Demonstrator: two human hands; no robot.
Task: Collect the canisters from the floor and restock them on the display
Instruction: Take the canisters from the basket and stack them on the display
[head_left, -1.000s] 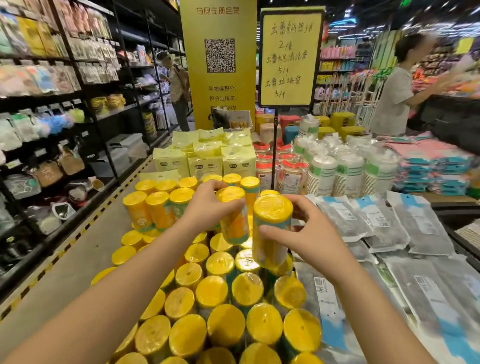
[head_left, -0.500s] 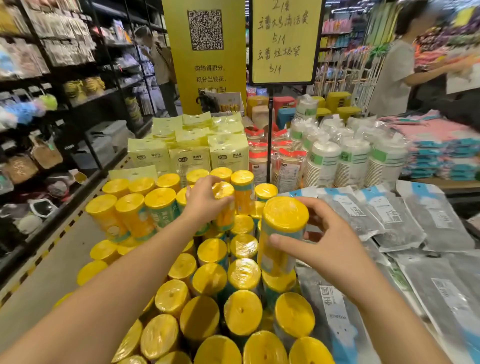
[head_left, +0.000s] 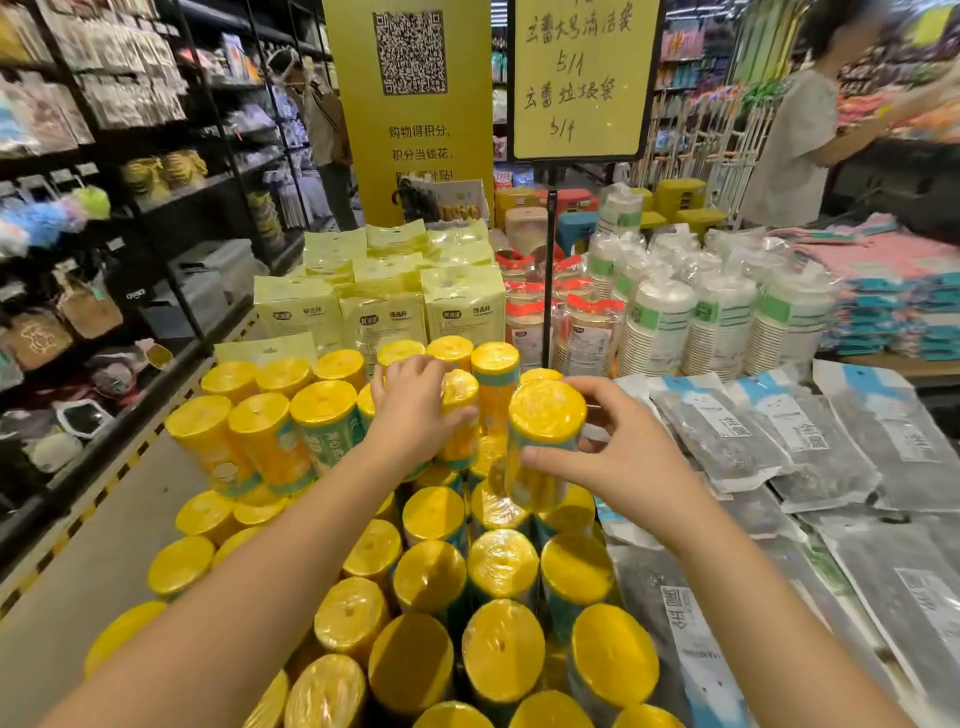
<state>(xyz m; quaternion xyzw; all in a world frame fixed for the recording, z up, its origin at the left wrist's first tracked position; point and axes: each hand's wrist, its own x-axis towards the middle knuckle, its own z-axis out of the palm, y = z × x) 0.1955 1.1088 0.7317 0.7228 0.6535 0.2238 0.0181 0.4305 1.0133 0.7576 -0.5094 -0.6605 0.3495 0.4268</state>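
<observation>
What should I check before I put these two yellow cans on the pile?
1. Right hand wraps round the right canister: ok.
2. Left hand grips the left canister: ok.
3. Right canister upright: ok.
4. Free spot under the right canister: cannot tell, the canister hides it.
5. Stacked canisters below standing steady: ok.

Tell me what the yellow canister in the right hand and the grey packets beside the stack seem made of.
Canister: probably plastic-wrapped, glossy; its yellow top shows wrinkled clear film and glare. What lies underneath is unclear.
Grey packets: soft plastic pouches, slightly shiny, judging by creases and sealed edges.
</observation>
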